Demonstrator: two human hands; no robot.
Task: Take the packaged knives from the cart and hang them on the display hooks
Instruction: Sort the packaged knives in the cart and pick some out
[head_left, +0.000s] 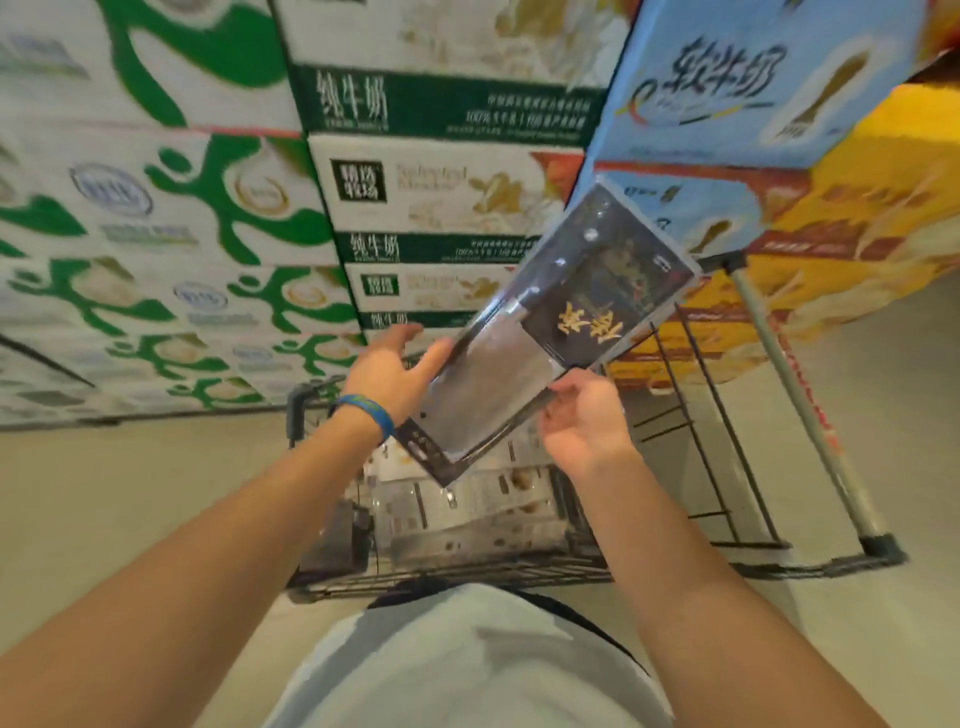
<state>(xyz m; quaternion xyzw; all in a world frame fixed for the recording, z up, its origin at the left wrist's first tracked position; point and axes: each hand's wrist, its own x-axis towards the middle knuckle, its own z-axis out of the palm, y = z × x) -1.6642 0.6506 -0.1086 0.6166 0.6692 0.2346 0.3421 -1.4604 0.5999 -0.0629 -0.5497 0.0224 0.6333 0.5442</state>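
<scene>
Stacked green-and-white cartons (156, 218) wall off the space beyond the left hand (389, 371). A blue carton (753, 88) and yellow cartons (857, 208) stand beyond the right hand (584, 421). Wire cart (452, 574) is directly below both hands, with more packages (467, 509) lying in its basket. Grey cart handle (795, 384) is off to the right.

Packaged knife (519, 358) is up in the air between the hands, tilted, far end toward the blue carton. Right hand pinches its lower right edge with curled fingers. Left hand, blue wristband (371, 410) on the wrist, touches the left edge: thumb on the front, fingers fairly straight. Can't tell if it actually clamps.
</scene>
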